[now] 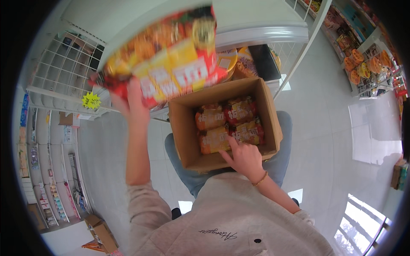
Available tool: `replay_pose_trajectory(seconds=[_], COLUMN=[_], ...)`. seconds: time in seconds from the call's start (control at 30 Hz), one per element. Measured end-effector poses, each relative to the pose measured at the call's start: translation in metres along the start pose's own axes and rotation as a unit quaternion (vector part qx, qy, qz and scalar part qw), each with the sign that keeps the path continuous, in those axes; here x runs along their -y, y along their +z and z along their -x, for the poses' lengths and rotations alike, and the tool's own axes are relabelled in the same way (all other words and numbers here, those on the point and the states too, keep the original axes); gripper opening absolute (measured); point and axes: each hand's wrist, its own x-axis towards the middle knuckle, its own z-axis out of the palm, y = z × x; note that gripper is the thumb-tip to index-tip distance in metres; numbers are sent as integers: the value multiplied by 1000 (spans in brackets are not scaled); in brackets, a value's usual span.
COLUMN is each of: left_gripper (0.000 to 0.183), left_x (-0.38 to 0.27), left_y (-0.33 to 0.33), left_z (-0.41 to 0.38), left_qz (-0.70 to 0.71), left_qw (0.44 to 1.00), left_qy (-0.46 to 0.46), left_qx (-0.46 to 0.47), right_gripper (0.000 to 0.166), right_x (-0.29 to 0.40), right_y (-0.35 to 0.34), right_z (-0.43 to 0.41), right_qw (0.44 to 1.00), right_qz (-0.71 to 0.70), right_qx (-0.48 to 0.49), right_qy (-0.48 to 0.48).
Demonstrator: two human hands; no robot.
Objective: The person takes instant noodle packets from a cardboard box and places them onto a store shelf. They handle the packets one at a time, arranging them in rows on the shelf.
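Observation:
My left hand (133, 99) grips the lower left edge of a red and yellow noodle packet (166, 60), held up in front of the white shelf and blurred by motion. An uncovered cardboard box (182, 134) rests on my lap. Inside it, several similar noodle packets (211, 118) lie in two columns, printed faces up. Over the near side of the box is my right hand (245, 156), its fingers apart and its index fingertip at the near left packet (214, 140). Whether that fingertip touches the packet I cannot tell. Nothing shows in the right hand.
Beyond the box, a white shelf (256, 12) has a clear plastic front strip (262, 33). Round yellow-lidded tubs (228, 59) stand below it. A white wire grid (64, 60) is at the left, and a rack of orange-lidded cups (374, 64) at the right.

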Motion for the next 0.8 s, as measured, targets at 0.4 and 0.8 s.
replay_pose_trajectory(seconds=[0.4,0.8], left_gripper=[41,55], left_x=[20,19], left_y=[-56,-47], left_z=[202,194], left_qz=[-213,-271], left_qw=[932,923], left_qy=[-121,-73], left_qx=[267,265], right_gripper=[81,42], right_x=[-11,-49], right_y=[-12,-21], right_z=[-6,-47], right_qw=[971,953], right_qz=[-213,-263], right_qx=[82,132], right_qy=[76,76])
